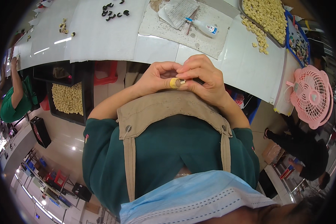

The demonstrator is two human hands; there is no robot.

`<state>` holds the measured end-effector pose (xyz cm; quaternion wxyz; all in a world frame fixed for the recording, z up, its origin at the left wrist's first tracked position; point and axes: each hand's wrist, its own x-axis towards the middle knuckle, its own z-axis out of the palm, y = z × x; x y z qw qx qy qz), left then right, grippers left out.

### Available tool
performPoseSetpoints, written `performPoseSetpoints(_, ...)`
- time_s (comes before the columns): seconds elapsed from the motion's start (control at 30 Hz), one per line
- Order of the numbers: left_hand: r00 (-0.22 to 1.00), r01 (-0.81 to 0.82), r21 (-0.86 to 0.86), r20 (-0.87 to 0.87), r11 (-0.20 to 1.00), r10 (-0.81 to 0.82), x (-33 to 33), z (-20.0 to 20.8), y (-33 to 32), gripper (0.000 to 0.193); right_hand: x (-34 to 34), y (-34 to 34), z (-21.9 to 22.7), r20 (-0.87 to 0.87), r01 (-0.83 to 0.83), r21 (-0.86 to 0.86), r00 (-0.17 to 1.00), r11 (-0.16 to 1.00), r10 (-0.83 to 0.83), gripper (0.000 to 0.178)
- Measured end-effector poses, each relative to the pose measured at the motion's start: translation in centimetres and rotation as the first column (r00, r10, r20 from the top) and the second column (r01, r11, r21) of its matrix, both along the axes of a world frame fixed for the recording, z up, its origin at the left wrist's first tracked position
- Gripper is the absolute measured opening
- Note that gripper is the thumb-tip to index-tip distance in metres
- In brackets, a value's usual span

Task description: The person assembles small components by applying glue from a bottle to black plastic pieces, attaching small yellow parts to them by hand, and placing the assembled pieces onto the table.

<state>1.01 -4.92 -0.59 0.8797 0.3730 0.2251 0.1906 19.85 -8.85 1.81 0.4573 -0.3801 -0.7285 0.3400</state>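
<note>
My left hand [157,77] and my right hand [204,79] meet in front of my apron, near the table's front edge. A yellow band [174,83] wraps the tip of my left thumb. Between the fingertips of both hands is a small pale-yellow piece [182,81], pinched from either side. Most of it is hidden, and its kind is too small to make out. Something dark shows in the hollow of my right hand, mostly covered by the fingers.
On the white table [155,48] are black curved pieces [114,14], a glue bottle [205,28] on a stained board [175,35], and a tray of pale-yellow pieces [267,16]. A pink fan [311,96] stands right; a black crate [78,118] sits lower left. Other people are nearby.
</note>
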Motion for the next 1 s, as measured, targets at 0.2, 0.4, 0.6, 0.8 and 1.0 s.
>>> performPoseSetpoints(0.2,0.989,-0.067,0.082,0.137,0.994,0.056,0.1,-1.0,0.3,0.022,-0.9,-0.3,-1.1,-0.173,0.135,0.051,0.977,0.99,-0.124,0.031)
performPoseSetpoints(0.4,0.985,-0.043,0.117,0.168,0.992,0.023,-0.1,-0.7,0.2,0.021,-0.4,0.4,-0.6,-0.02,0.058,0.227,0.998,0.972,-0.055,0.037)
performPoseSetpoints(0.6,0.945,-0.081,-0.254,0.288,0.964,0.155,0.5,-1.6,-0.7,0.028,-0.8,0.1,0.1,-0.064,0.12,0.093,0.991,0.988,-0.115,0.037)
performPoseSetpoints(0.8,0.934,-0.071,-0.396,0.295,0.915,0.2,0.8,-1.3,-1.2,0.027,-0.6,0.2,-0.5,-0.018,0.14,0.161,0.99,0.977,-0.139,0.038)
performPoseSetpoints(1.0,0.926,-0.078,-0.389,0.313,0.918,0.211,1.0,-1.8,-1.3,0.027,-0.5,0.2,-0.6,0.031,0.162,0.181,0.985,0.97,-0.17,0.039)
